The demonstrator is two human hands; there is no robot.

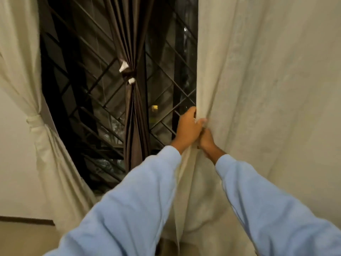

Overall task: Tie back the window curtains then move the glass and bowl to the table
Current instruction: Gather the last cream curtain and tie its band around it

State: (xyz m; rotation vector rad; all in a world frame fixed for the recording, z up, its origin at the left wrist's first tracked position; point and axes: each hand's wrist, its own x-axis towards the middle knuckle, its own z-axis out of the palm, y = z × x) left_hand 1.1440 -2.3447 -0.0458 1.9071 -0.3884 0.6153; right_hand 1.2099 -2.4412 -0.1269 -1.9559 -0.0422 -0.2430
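Where left hand grips, curtain edge bunches.

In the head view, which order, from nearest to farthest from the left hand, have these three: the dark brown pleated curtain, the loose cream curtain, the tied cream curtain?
1. The loose cream curtain, right side: the left hand grips its edge.
2. The dark brown pleated curtain, middle of the window.
3. The tied cream curtain, far left.
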